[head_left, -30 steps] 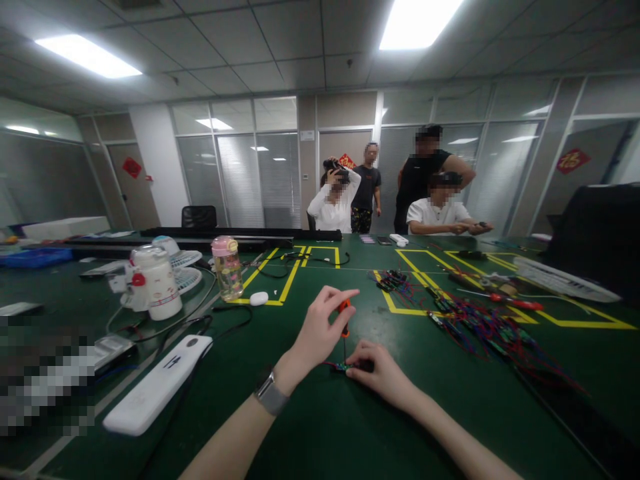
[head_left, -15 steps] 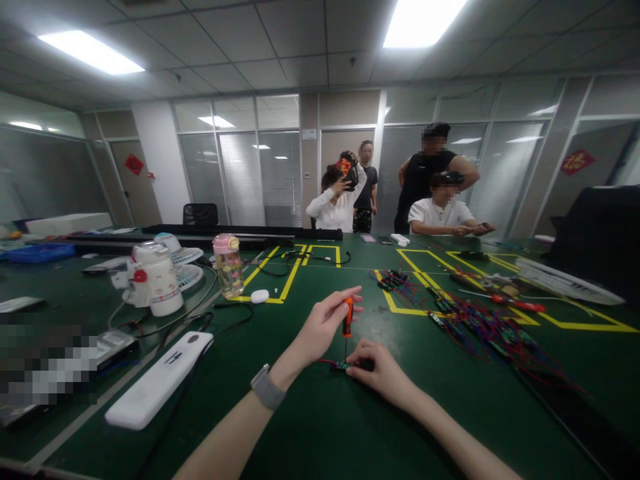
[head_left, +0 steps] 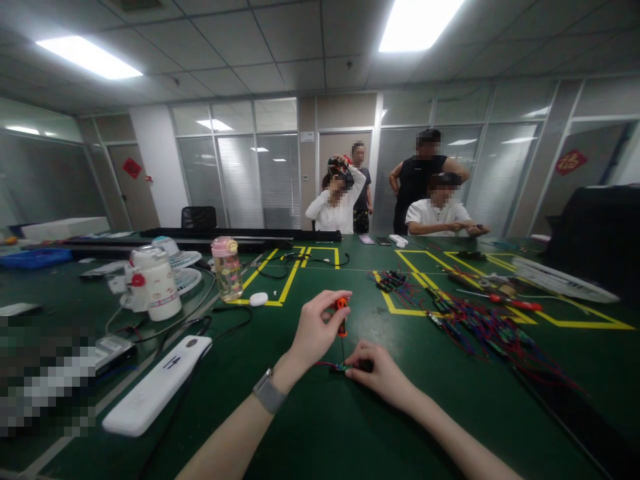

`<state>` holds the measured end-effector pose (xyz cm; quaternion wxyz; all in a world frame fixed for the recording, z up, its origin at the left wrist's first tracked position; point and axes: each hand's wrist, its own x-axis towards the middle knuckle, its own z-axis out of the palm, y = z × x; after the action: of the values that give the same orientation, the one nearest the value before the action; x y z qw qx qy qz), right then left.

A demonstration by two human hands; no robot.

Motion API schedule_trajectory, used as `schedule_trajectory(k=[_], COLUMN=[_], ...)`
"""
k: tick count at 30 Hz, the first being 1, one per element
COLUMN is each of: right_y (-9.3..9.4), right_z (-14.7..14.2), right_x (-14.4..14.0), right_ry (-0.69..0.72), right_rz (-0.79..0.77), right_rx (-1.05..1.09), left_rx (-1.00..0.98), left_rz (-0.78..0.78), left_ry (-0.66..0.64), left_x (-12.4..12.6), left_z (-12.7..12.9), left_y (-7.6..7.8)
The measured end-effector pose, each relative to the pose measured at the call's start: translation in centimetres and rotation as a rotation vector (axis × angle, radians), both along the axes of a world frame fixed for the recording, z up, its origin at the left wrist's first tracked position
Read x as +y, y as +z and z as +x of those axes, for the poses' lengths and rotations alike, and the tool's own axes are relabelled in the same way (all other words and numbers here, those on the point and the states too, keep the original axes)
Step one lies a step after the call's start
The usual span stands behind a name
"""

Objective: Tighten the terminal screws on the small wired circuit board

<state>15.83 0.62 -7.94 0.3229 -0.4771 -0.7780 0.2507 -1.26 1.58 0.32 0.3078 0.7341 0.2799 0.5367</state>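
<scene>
My left hand (head_left: 320, 327) is closed around the orange and black handle of a screwdriver (head_left: 342, 327). The screwdriver stands upright, its thin shaft reaching down to a small green circuit board (head_left: 340, 367) on the table. With thumb and fingertips, my right hand (head_left: 375, 367) grips the right end of that board, covering part of it. A red wire (head_left: 324, 363) leads off the board's left side. Whether the tip sits in a screw is too small to tell.
On the green table (head_left: 310, 427), a heap of wired boards (head_left: 480, 323) and a red screwdriver (head_left: 515, 303) lie at right. A white power bank-like case (head_left: 157, 387), a white jug (head_left: 157, 283) and a pink-lidded bottle (head_left: 227, 270) are at left. Several people are across the table.
My left fingers have shifted on the screwdriver handle, which now stands slightly further left and straighter. My right hand stays on the board. Across the table, a person's raised arms have moved.
</scene>
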Motion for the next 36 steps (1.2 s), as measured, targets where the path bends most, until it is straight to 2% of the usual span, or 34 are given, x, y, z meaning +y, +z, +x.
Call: schedule_trajectory(k=[2, 4, 5, 9, 10, 11, 14, 16, 18, 20, 22, 24, 28, 30, 34, 36], right_y=[0.10, 0.19, 0.22, 0.35, 0.38, 0.41, 0.50, 0.55, 0.59, 0.61, 0.60, 0.55, 0.40, 0.40, 0.63, 0.76], right_z=[-0.08, -0.16, -0.18, -0.23, -0.24, -0.25, -0.28, -0.30, -0.34, -0.38, -0.42, -0.45, -0.47, -0.47, -0.52, -0.56], right_x=[-0.08, -0.17, -0.20, -0.27, -0.28, -0.30, -0.35, -0.39, -0.41, -0.42, -0.42, -0.39, -0.34, -0.36, -0.49, -0.54], right_ry=[-0.006, -0.015, -0.017, -0.003, -0.004, -0.007, -0.017, -0.024, -0.033, -0.037, -0.032, -0.022, -0.018, -0.016, -0.020, -0.019], right_rz=[0.002, 0.002, 0.002, 0.001, 0.000, -0.001, -0.007, -0.013, -0.019, -0.020, -0.019, -0.014, -0.003, 0.000, -0.005, -0.003], right_rx=[0.001, 0.002, 0.004, 0.011, 0.011, 0.008, -0.003, -0.009, -0.017, -0.024, -0.018, -0.005, 0.012, 0.016, 0.024, 0.025], left_rx=[0.005, 0.039, 0.056, 0.003, -0.018, -0.030, -0.003, 0.021, 0.003, -0.067, -0.128, -0.130, -0.006, 0.026, -0.045, -0.041], left_rz=[0.049, 0.071, 0.063, -0.094, -0.127, -0.138, -0.058, -0.014, -0.062, -0.176, -0.266, -0.244, -0.026, 0.007, -0.104, -0.108], left_ry=[0.146, 0.184, 0.148, -0.142, -0.163, -0.141, 0.044, 0.072, -0.032, -0.176, -0.232, -0.151, 0.103, 0.092, -0.053, -0.024], left_x=[0.10, 0.12, 0.12, 0.27, 0.32, 0.36, 0.27, 0.14, 0.07, 0.13, 0.25, 0.32, 0.18, 0.09, 0.04, 0.01], left_z=[-0.01, -0.10, -0.18, -0.54, -0.59, -0.63, -0.67, -0.70, -0.73, -0.74, -0.69, -0.64, -0.68, -0.77, -0.84, -0.82], left_y=[-0.06, 0.07, 0.18, 0.51, 0.54, 0.56, 0.69, 0.81, 0.85, 0.72, 0.47, 0.22, 0.19, 0.40, 0.71, 0.70])
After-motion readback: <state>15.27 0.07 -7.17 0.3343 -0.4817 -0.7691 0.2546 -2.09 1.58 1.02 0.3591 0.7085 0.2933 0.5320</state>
